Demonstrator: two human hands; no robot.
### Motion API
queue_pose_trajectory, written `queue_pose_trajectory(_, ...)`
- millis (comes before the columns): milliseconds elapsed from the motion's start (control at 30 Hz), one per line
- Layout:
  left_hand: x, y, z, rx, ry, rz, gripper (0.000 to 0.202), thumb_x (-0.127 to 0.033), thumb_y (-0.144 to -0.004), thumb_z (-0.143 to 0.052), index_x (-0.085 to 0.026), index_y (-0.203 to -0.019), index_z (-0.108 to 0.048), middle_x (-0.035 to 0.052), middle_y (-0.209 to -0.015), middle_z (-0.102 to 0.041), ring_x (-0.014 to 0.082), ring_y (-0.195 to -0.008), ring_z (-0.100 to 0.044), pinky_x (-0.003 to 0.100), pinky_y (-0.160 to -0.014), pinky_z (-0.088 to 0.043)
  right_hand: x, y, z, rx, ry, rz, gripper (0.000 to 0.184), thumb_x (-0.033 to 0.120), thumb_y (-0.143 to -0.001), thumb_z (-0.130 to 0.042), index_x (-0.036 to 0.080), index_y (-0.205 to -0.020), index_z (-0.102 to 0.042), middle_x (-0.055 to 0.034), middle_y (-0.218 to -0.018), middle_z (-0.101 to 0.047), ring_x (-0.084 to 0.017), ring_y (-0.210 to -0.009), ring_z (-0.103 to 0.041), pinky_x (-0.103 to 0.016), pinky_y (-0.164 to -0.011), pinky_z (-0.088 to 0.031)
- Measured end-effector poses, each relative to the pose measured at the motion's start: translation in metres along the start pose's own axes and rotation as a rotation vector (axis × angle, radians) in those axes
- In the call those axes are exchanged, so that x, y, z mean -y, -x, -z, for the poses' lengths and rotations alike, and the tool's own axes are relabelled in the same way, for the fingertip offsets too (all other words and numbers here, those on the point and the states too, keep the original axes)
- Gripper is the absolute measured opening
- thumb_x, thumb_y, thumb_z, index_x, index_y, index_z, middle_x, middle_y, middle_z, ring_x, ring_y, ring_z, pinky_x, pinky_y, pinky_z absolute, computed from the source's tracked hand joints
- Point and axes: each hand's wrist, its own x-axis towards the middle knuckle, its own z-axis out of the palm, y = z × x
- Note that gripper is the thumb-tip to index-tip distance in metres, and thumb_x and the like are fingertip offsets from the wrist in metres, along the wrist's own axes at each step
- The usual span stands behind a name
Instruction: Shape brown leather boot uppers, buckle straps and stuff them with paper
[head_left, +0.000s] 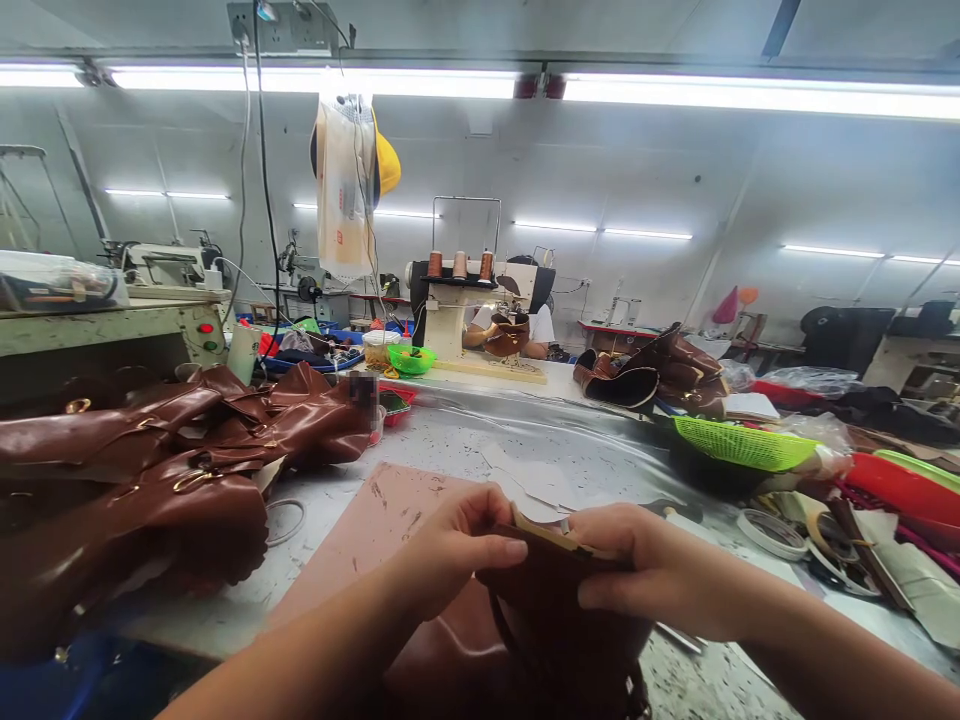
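Now my left hand (457, 545) and right hand (645, 570) both pinch the brown leather piece (559, 610) at its top edge, which runs crosswise between the grips; it hangs below them, above the table (480, 440).

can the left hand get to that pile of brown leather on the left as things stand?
Probably not right away: the left hand is gripping the dark brown piece together with the right hand. The leather pile has open tabletop before it.

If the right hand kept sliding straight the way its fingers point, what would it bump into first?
The right hand points left along the top edge of the brown leather piece that both hands pinch. It would probably meet the left hand first, just across that edge, though depth is hard to judge.
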Motion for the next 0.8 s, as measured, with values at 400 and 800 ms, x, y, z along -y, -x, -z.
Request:
queue_pose_trajectory(400,-0.002,0.007,-0.024,-0.17,-0.206,-0.221,0.03,-0.015,-0.062,-0.07,-0.019,-0.081,-0.048,-0.0094,-0.052,-0.048,0.0043,-0.045,-0.038,0.015,-0.045,-0.028,0.008,0.004,0.004,-0.046,0.372,-0.04,0.007,0.014,-0.065,-0.058,0.017,-0.065,-0.052,0.006,-0.058,-0.047,-0.008,-0.054,-0.04,-0.019,-0.049,-0.028)
queue_pose_trajectory(800,-0.02,0.067,-0.001,-0.074,-0.347,-0.098,0.048,-0.015,-0.064,-0.071,-0.032,-0.107,-0.06,-0.0072,-0.06,-0.047,0.0083,-0.056,-0.046,0.017,-0.052,-0.035,0.001,0.016,-0.031,-0.193,0.626,0.305,0.016,0.016,-0.078,-0.058,0.021,-0.063,-0.055,0.0029,-0.058,-0.063,-0.009,-0.052,-0.056,-0.018,-0.048,-0.034)
